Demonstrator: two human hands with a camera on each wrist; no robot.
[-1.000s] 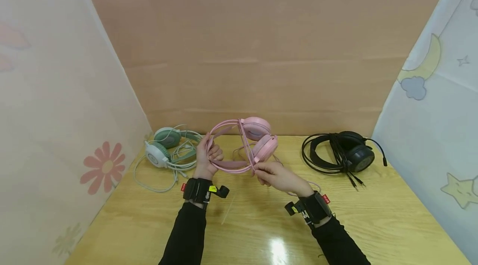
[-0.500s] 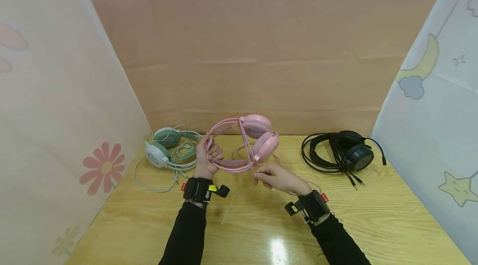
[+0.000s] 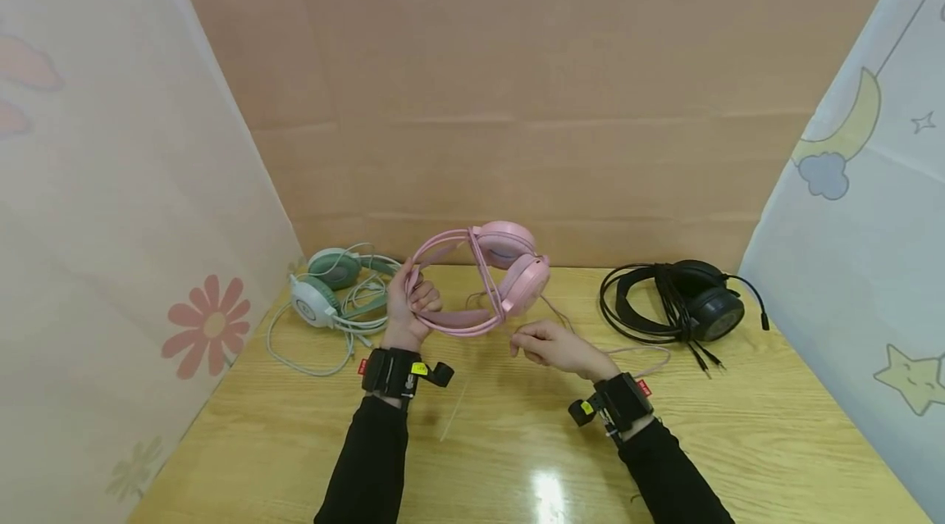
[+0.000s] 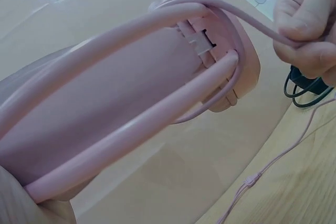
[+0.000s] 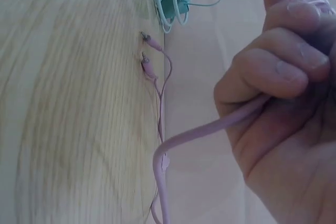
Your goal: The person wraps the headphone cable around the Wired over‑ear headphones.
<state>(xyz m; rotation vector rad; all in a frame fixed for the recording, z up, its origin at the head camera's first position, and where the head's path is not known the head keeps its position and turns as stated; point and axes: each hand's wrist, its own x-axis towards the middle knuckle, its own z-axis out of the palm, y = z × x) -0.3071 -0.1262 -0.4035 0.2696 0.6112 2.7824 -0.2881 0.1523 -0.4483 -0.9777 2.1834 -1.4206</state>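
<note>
Noted pale wood tabletop (image 3: 480,467), bearing a bright glare spot toward the near edge. Saw closest two black sleeves (image 3: 365,458), then black wrist straps (image 3: 623,403). Observed right hand (image 3: 557,346) with fingers curled, pinching pink cable (image 5: 202,130) between thumb and finger, just beside the nearer ear cup. Found left hand (image 3: 411,307) wrapped round the headband of pink headphones (image 3: 524,286), held up above the table, cups facing away from the grip. Traced cable strands across the opening, close to the cups. Located two pink plugs (image 5: 148,68) against the wood in the right wrist view. Logged farther back, at left, white-and-green headphones (image 3: 313,303) amid pale looped cable; could not tell whether touching the left hand. Logged at right black headset (image 3: 716,312) with coiled black cable and slim microphone boom. Recorded red flower (image 3: 214,325) and yellow moon (image 3: 865,118) printed on side cloths; behind, creased brown backing (image 3: 472,97).
</note>
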